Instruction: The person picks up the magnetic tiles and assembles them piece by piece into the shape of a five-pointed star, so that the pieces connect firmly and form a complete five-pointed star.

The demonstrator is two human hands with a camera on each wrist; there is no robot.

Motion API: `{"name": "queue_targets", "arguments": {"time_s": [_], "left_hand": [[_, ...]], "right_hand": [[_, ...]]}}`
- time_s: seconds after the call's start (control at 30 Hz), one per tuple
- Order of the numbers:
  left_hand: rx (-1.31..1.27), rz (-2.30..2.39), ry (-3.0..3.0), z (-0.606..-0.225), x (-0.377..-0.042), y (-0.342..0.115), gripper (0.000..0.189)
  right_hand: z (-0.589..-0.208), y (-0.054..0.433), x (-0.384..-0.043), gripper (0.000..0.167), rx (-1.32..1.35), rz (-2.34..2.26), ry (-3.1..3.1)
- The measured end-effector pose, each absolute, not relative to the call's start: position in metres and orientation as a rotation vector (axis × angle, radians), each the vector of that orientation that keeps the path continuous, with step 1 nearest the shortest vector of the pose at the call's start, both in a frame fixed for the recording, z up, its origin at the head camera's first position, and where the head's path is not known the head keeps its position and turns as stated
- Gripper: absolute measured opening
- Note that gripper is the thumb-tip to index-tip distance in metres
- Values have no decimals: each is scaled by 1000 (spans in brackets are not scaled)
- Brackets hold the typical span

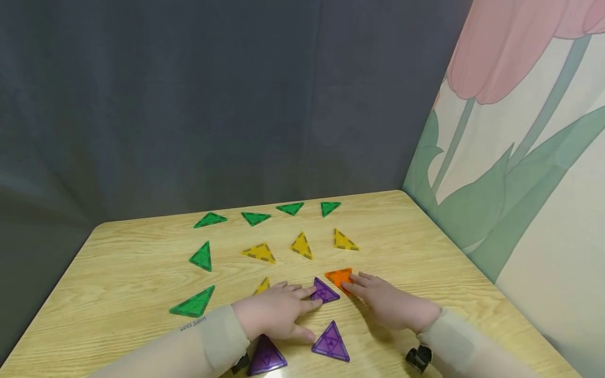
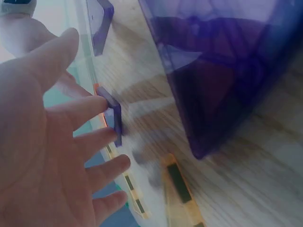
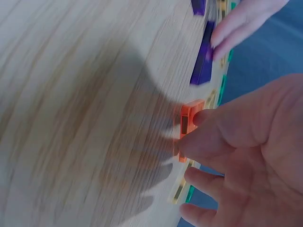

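Observation:
My left hand [image 1: 279,310] is spread palm down, with its outstretched fingertips on a purple triangular magnetic tile [image 1: 324,292]. In the left wrist view, that purple tile [image 2: 112,118] shows at the index and middle fingertips. To its right, my right hand [image 1: 389,304] has straight fingers touching an orange triangular tile [image 1: 338,276]. The right wrist view shows a fingertip on the orange tile [image 3: 191,111] and the thumb at its near edge. Another purple triangle [image 1: 332,342] lies between the hands, and one [image 1: 267,358] sits beside the left wrist.
Green triangles [image 1: 291,208] line the back of the wooden table [image 1: 118,273], with more green ones [image 1: 194,303] down the left. Yellow triangles [image 1: 302,245] form a row in the middle; another yellow tile [image 1: 261,286] is partly behind the left hand. A dark curtain [image 1: 212,105] hangs behind.

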State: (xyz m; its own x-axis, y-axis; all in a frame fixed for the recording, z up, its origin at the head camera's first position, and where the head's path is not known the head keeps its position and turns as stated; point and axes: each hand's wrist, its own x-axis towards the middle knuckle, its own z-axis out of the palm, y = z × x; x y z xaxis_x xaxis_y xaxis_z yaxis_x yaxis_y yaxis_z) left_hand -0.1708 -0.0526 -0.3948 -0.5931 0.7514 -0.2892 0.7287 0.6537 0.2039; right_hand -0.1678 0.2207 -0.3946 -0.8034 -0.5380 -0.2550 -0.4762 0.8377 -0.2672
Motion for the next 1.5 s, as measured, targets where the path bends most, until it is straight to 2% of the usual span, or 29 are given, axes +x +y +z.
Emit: {"name": "queue_targets", "arguments": {"time_s": [0.37, 0.53, 0.67, 0.77, 0.83, 1.03, 1.13, 1.27, 1.5], "left_hand": [[1158, 176, 2506, -396, -178, -57, 72], [1139, 177, 2528, -397, -183, -61, 71], [1115, 188, 2538, -398, -186, -64, 71], [1106, 197, 2534, -399, -188, -65, 70], [1109, 195, 2532, -399, -188, -66, 70], [1128, 186, 2526, -401, -187, -69, 73], [1137, 204, 2517, -401, -185, -72, 73], [1153, 237, 2505, -400, -184, -75, 71], [1176, 293, 2490, -401, -184, -79, 67]], "right_hand": [[-388, 200, -158, 57, -765, -197, 2732], [-373, 193, -135, 71, -884, -71, 2658], [-368, 185, -115, 62, -1037, -21, 2471], [-371, 181, -108, 69, -1092, 36, 2385], [-375, 182, -105, 68, -1095, 85, 2394], [-375, 197, -109, 72, -981, 97, 2463], [-372, 210, -114, 66, -879, 41, 2494], [-372, 225, -126, 73, -793, -88, 2536], [-385, 235, -150, 68, -886, -343, 2555]]}}
